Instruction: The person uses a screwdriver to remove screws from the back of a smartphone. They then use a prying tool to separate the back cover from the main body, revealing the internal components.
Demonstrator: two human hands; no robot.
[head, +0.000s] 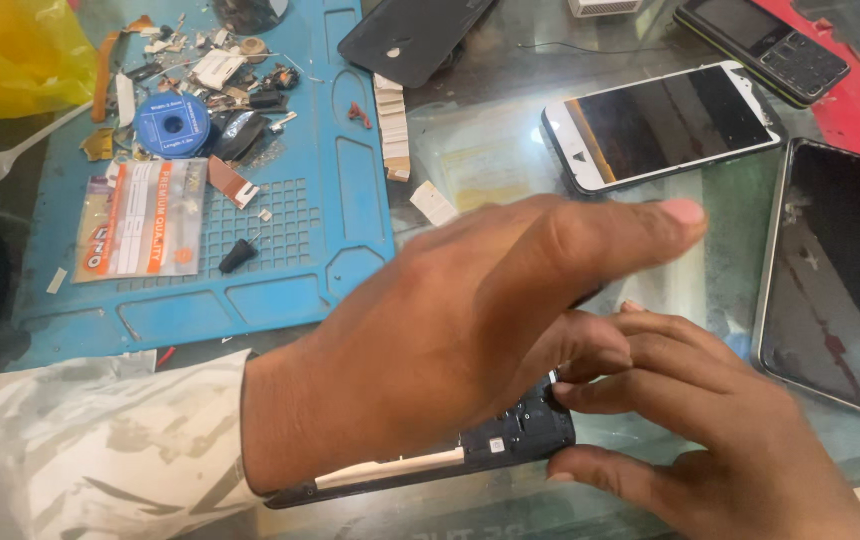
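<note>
Gripping the opened phone [510,440] at its right end, your right hand [720,430] had its thumb under the near edge and its fingers curled over the far edge, so that hand was clamped on the phone. The phone lay nearest you on the glass table [510,120], back cover off, its long axis running left to right and rising slightly toward the right. Your left hand [470,340] hovered over the middle of it, fingers stretched out together and pointing right, thumb uppermost; whether the fingertips touched the phone you could not tell, since the hand hid most of it. The phone's exposed innards lay directly below that palm, so the left hand was nearer to the body and the right to the end (the right alone plainly held it).

Farther off, at the right edge, lay a dark tablet [840,280]. Beyond your left hand sat a white smartphone [665,125], screen up, and beyond that a keypad phone [765,45]. To the left spread a blue repair mat [350,190] strewn with small parts, a blue solder-wick spool [172,125] and a flat packet [140,218].
</note>
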